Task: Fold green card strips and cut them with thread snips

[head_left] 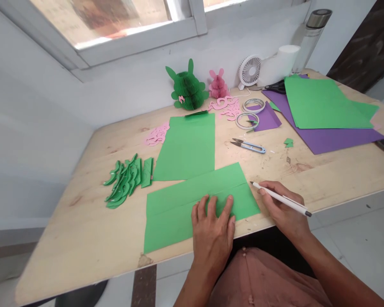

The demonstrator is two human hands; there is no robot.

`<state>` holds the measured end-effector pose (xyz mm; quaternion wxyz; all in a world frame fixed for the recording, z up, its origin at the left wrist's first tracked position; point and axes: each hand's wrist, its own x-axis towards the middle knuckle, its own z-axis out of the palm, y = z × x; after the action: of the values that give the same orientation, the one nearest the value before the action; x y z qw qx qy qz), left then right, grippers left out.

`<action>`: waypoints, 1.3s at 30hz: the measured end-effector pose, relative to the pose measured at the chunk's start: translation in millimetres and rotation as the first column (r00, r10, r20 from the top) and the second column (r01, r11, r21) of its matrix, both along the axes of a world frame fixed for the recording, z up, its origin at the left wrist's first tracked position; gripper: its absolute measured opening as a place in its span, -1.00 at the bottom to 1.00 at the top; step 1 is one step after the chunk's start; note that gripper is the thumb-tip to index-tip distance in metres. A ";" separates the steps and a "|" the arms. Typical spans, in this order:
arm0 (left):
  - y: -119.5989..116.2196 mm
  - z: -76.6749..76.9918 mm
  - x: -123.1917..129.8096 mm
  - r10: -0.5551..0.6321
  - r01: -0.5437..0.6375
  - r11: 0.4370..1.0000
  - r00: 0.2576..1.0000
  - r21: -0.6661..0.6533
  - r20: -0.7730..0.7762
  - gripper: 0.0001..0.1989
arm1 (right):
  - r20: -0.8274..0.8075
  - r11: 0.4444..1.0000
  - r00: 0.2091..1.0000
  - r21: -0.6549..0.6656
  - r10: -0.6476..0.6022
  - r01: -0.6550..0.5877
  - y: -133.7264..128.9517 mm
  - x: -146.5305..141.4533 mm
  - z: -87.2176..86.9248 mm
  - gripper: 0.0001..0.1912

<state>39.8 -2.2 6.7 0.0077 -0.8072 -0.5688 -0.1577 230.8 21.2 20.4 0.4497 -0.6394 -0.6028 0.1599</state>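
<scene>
A green paper sheet (173,209) with a lengthwise crease lies near the table's front edge. My left hand (213,226) rests flat on it, fingers spread, holding nothing. Just right of the sheet, my right hand (286,209) grips a white pen (283,198), its dark tip pointing left close to the sheet's right edge. Behind lies another green sheet (188,149), partly touching or overlapped by the near one. Blue-handled snips (248,146) are on the table behind my right hand.
Green cut-outs (124,183) and pink scraps (156,135) lie left. Along the wall stand a green paper figure (188,89), a pink one (218,85) and a small fan (250,71). Tape rolls (247,121), purple paper (323,143) and green sheets (323,104) are on the right of the table (83,230).
</scene>
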 end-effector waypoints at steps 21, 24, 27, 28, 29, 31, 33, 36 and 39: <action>0.7 -6.3 1.7 0.010 -0.012 0.999 0.999 0.038 0.051 -0.58 | 0.508 0.859 0.789 0.169 0.345 -0.484 -4.0 -23.4 -21.5 -0.62; 0.0 -6.6 -0.2 0.013 -0.016 0.999 0.997 0.038 0.077 -0.61 | 0.521 0.860 0.788 0.180 0.328 -0.477 -3.3 -23.7 -22.0 -0.63; -1.2 -4.4 -5.2 -0.001 -0.001 1.000 0.994 0.021 0.107 -0.66 | 0.546 0.860 0.776 0.183 0.314 -0.476 -2.9 -23.7 -22.7 -0.63; -1.6 -3.3 -7.6 -0.009 0.008 1.000 0.994 0.012 0.111 -0.67 | 0.556 0.859 0.771 0.184 0.310 -0.478 -3.0 -23.6 -23.0 -0.62; -2.0 -2.1 -10.3 -0.020 0.019 1.000 0.993 0.003 0.113 -0.67 | 0.564 0.858 0.766 0.183 0.309 -0.481 -3.1 -23.5 -23.2 -0.62; -2.4 -0.1 -15.9 -0.044 0.046 0.999 0.993 -0.010 0.110 -0.67 | 0.570 0.854 0.761 0.185 0.310 -0.486 -3.3 -23.2 -23.6 -0.61; -2.5 0.8 -20.8 -0.072 0.073 0.997 0.992 -0.013 0.100 -0.66 | 0.569 0.849 0.760 0.189 0.315 -0.493 -3.5 -22.8 -23.7 -0.61; -2.5 0.6 -25.4 -0.101 0.101 0.995 0.991 0.000 0.083 -0.65 | 0.557 0.848 0.765 0.188 0.325 -0.496 -3.6 -22.8 -22.9 -0.60; -2.6 -0.1 -26.9 -0.113 0.113 0.994 0.991 0.003 0.076 -0.64 | 0.534 0.850 0.776 0.182 0.336 -0.494 -3.6 -23.7 -21.3 -0.61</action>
<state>12.8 -4.8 6.5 -0.0232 -0.8316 -0.5220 -0.1882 207.1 17.6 -0.9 0.3325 -0.4284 -0.8402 -0.0058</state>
